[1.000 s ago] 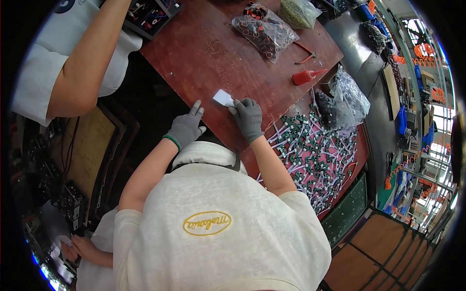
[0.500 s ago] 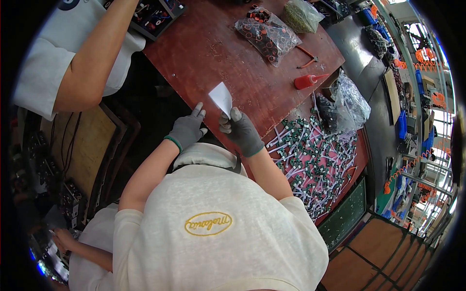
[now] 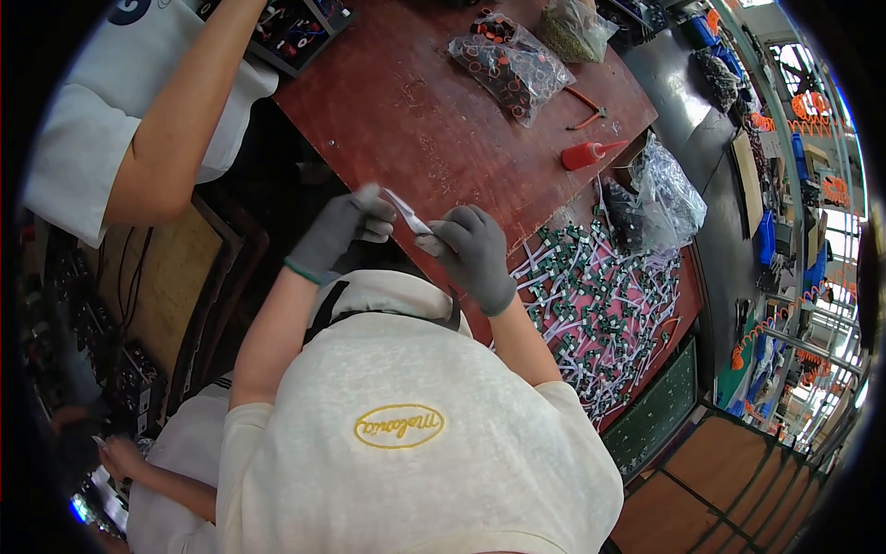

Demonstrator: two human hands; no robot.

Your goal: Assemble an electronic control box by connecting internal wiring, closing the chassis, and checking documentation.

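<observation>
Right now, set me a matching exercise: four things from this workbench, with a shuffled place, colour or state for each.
Things
1. thin sheet
2. right hand
3. squeeze bottle
4. pliers

Descriptions
A. red
B. beside the bag of rings
C. white
D. gloved in grey

Pairs: 1-C, 2-D, 3-A, 4-B
</observation>
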